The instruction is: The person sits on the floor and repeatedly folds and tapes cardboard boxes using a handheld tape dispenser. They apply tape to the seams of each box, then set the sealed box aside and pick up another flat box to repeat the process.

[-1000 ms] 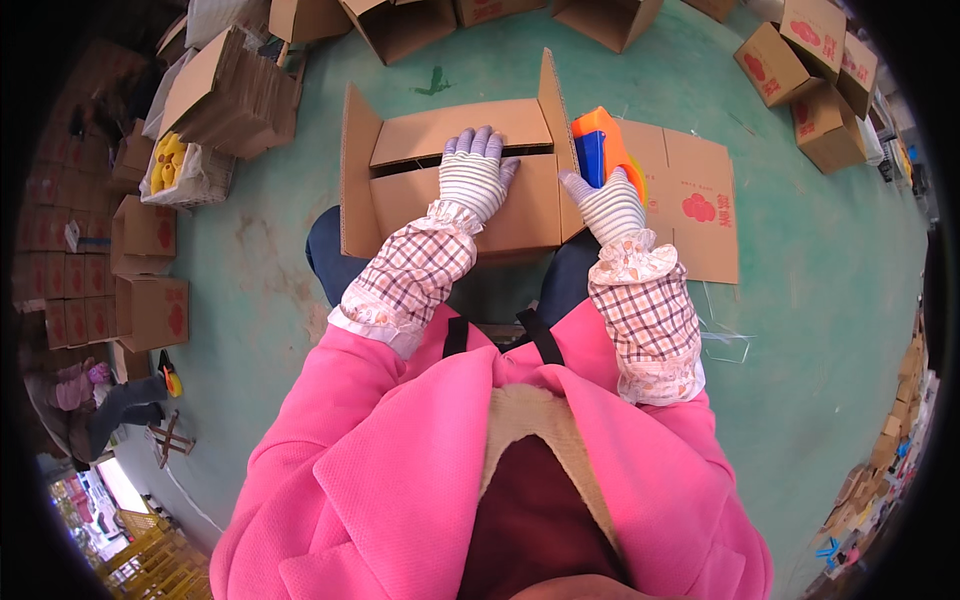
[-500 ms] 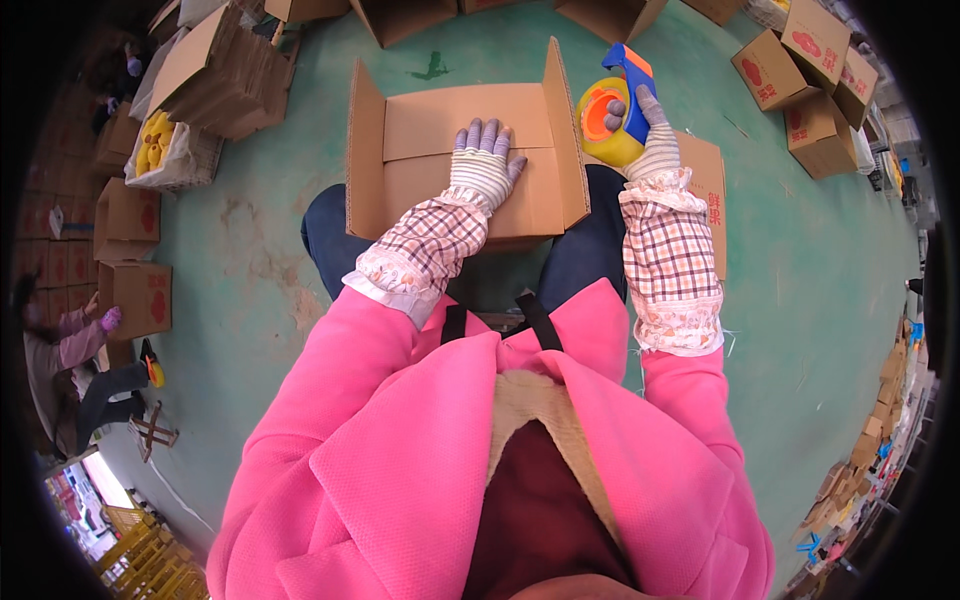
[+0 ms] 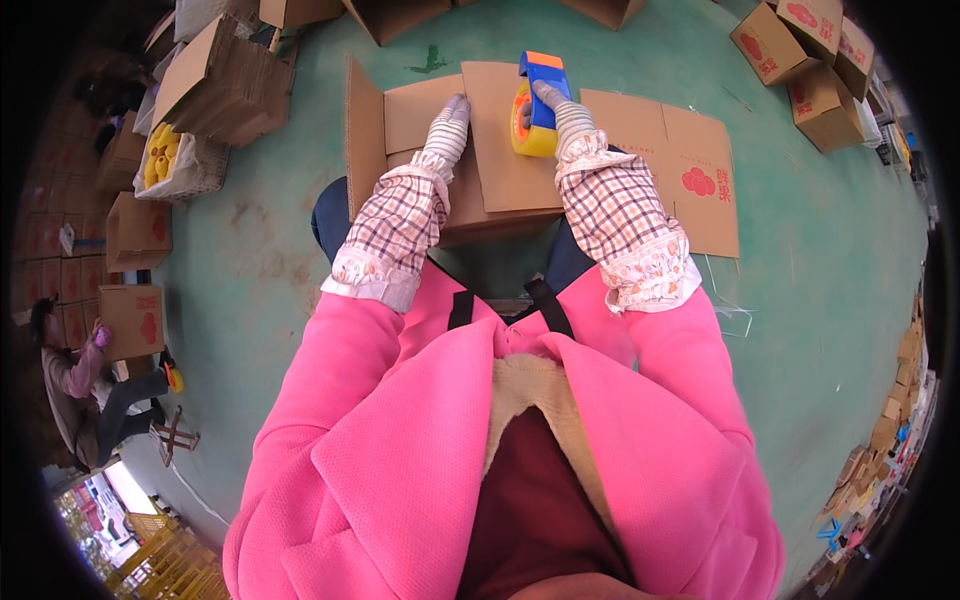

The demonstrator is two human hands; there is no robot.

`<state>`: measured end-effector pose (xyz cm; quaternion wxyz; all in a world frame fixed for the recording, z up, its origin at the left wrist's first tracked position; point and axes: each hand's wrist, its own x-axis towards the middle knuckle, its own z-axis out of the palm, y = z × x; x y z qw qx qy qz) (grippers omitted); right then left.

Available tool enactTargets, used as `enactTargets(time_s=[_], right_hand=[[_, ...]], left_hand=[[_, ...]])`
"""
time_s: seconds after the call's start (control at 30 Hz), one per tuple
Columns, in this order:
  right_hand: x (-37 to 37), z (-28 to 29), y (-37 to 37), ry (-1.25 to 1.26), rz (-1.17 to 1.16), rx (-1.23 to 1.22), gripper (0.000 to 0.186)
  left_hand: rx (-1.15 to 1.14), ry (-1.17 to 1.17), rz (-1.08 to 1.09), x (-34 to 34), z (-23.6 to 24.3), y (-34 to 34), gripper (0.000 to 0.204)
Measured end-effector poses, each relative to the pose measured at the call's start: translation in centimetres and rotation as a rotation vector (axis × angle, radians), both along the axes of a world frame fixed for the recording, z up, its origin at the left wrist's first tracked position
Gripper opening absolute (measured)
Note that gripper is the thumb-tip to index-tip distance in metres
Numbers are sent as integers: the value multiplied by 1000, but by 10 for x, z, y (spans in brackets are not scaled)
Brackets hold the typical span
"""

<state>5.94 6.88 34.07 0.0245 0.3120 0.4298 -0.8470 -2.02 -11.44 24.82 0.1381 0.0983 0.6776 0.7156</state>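
A cardboard box (image 3: 415, 125) stands between my knees. Its left flap (image 3: 364, 135) is upright, while the right flap (image 3: 515, 185) lies folded inward over the top. My left hand (image 3: 450, 122), in a striped glove, has its fingers stretched out at the free edge of the folded flap; the fingertips touch near its far corner. A blue and orange tape dispenser (image 3: 546, 72) with a wide yellow roll of tape (image 3: 535, 138) is gripped in my right hand (image 3: 565, 112), just above the folded flap's right side.
A flattened carton (image 3: 700, 170) with red print lies at the right. Boxes (image 3: 800, 60) are piled at the far right, and stacked cardboard (image 3: 215, 80) stands far left beside a white basket (image 3: 190, 165) of yellow tape rolls. Another person (image 3: 85, 390) sits at the left with a box.
The box's right flap has gone from upright to folded inward. My right hand has moved left with the tape dispenser, and my left hand has shifted slightly left and away from me.
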Motion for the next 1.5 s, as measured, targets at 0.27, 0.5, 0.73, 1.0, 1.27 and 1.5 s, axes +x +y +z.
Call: enactTargets(time_s=[0.27,0.5,0.73,1.0,1.27,1.5], right_hand=[[-1,-8,-5,-31,119,103,30],[3,-11,-2,-5,123,105,30],[2,-14,-2,8,111,80,32],[8,-9,-2,38,93,149,33],[5,-14,-2,47,94,109,34],[6,-11,-3,73,76,143,41]], left_hand=[[13,435,133,2,152,-108,36],[-44,-106,307,-134,33,-126,50],[-587,353,232,-100,26,-49,49],[-1145,808,298,-62,-7,-2,53],[-1239,902,243,-60,-11,2,52],[-1108,997,258,-66,-17,4,50]])
